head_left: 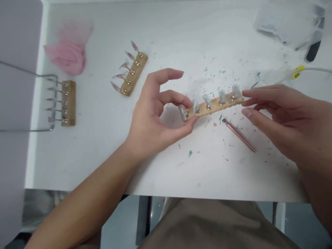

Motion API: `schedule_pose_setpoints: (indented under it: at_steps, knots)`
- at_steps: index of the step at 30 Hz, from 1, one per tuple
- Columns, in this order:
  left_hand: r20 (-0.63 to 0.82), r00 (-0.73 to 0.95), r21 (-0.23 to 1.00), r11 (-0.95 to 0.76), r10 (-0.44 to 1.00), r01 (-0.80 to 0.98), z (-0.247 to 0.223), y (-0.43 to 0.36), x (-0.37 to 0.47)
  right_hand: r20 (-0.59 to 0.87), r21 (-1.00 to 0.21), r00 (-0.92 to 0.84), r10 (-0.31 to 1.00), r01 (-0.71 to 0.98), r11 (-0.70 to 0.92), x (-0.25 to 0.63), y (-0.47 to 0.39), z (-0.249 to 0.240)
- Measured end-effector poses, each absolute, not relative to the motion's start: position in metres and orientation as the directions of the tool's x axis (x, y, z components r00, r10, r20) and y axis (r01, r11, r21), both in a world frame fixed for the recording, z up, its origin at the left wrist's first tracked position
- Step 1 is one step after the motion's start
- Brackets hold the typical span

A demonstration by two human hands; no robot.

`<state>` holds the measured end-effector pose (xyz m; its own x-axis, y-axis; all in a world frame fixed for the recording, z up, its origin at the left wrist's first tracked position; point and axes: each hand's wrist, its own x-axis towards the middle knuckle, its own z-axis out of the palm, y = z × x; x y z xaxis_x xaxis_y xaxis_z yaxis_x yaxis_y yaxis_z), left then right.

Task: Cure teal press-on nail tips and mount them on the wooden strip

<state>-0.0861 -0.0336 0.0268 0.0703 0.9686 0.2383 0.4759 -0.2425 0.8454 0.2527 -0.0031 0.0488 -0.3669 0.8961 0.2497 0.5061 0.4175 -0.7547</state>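
A wooden strip (216, 107) with several clear nail tips on metal stands slants over the white table. My left hand (160, 110) grips its left end between thumb and a finger, the index finger curled above it. At the strip's right end is my right hand (275, 117), thumb and fingertips close around the end; whether they touch it is unclear. A pink metallic pen-like tool (240, 135) lies just below the strip. Up and left, a second wooden strip (135, 74) bears several pinkish nail tips.
A third strip (68, 103) stands at the left beside a metal wire frame (54, 100). Pink cloth (68, 55) lies at the upper left. Plastic packaging (285, 24), a black-ended tool (313, 48) and a yellow-tagged cable (299, 71) are at the right. Small coloured flecks dot the table (85, 155).
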Motion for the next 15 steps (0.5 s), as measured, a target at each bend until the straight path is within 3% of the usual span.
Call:
schedule_pose_setpoints:
  at_steps: [3,7,12,15]
  knots:
    - [0.225,0.094,0.851,-0.242,0.97,0.466,0.033,-0.037,-0.082,0.109,-0.895,-0.268,0.957,0.394,0.212,0.25,-0.006,0.052]
    - [0.309,0.137,0.833,-0.337,0.941,0.438,0.029,-0.036,-0.085,0.008,-0.945,-0.192,0.981,0.319,0.07,0.243,-0.012,0.054]
    - [0.372,0.175,0.823,-0.411,0.912,0.393,0.024,-0.036,-0.089,0.072,-0.912,-0.212,0.975,0.382,0.15,0.263,-0.016,0.053]
    - [0.466,0.165,0.827,-0.494,0.87,0.27,0.025,-0.038,-0.088,0.107,-0.91,-0.19,0.976,0.376,0.173,0.29,-0.017,0.05]
